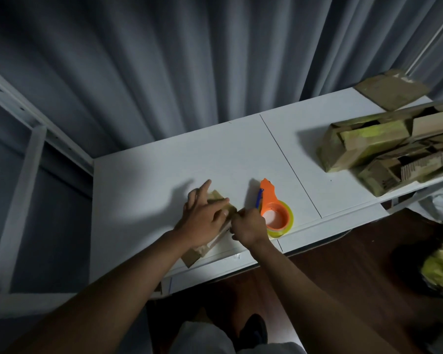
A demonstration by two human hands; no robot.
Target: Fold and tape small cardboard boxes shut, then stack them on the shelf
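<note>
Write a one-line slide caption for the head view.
Left hand presses a small cardboard box on the white table; right hand works beside an orange tape dispenser.

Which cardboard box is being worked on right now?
The small box under the left hand beside the orange tape dispenser; the others sit piled at the far right.

Small box (219, 200) on the counter (144, 190) under the left hand (202, 221); tape dispenser (274, 208) just right of it; piled boxes (383, 152) far right.
</note>
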